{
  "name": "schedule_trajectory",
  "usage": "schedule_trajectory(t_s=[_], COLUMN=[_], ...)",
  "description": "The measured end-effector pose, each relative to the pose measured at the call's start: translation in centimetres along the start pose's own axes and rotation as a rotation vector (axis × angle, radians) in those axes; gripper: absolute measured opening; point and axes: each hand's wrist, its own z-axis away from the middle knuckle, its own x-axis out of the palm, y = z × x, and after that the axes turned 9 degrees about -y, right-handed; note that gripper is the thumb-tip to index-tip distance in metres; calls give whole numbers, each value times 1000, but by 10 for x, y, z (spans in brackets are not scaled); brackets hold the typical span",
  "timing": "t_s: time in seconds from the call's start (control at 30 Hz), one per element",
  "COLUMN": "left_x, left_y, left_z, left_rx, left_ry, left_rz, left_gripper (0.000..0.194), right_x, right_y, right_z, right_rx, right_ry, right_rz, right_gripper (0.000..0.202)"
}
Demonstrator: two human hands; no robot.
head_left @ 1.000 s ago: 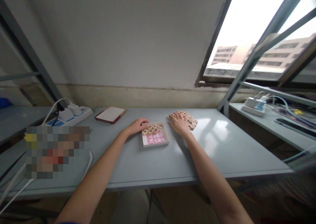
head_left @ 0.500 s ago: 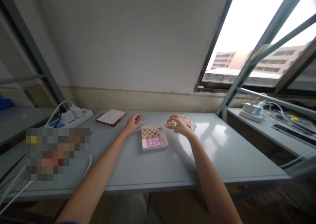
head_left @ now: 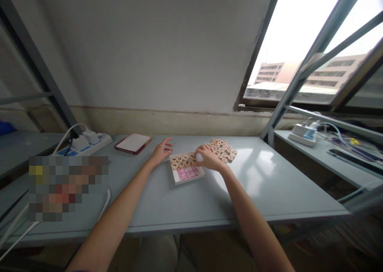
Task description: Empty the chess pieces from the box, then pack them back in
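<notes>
A shallow white box (head_left: 189, 180) on the desk holds wooden Chinese chess pieces (head_left: 180, 163) in two rows at its far side. A pink-lined sheet (head_left: 187, 173) covers the box floor in front of them. My right hand (head_left: 207, 158) reaches over the box's right edge, thumb and fingers pinched around a Chinese chess piece (head_left: 194, 161) at the right end of the nearer row. To the left of the box, my left hand (head_left: 160, 153) hovers with fingers apart and nothing in it. Behind my right hand lies a pile of loose pieces (head_left: 223, 149).
A dark-red-edged box lid (head_left: 133, 143) lies at the back left, close to a power strip (head_left: 100, 140) with plugs and white cables. The grey desk (head_left: 179, 212) meets a wall behind. Bed-frame posts stand at both sides, and a blurred patch covers the left.
My right hand has moved left from beside the pile to the box, bringing a chess piece into the nearer row. My left hand stays beside the box, its fingers slightly more spread.
</notes>
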Motion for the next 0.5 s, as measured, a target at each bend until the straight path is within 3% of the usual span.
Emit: schedule_trajectory(t_s=[0.17, 0.27, 0.4, 0.5], left_x=[1, 2, 2, 3], left_y=[2, -1, -4, -3], left_z=[0, 0, -1, -1], left_rx=[-3, -5, 11, 13], left_ry=[-3, 18, 12, 18], left_rz=[18, 52, 97, 95], left_gripper=[42, 36, 36, 37], right_x=[2, -4, -15, -16], right_y=[4, 15, 31, 37], right_z=[-1, 1, 8, 12], right_rx=[-18, 20, 360, 536], right_ry=[-26, 51, 199, 155], right_rz=[-21, -56, 50, 183], right_gripper=[28, 29, 27, 31])
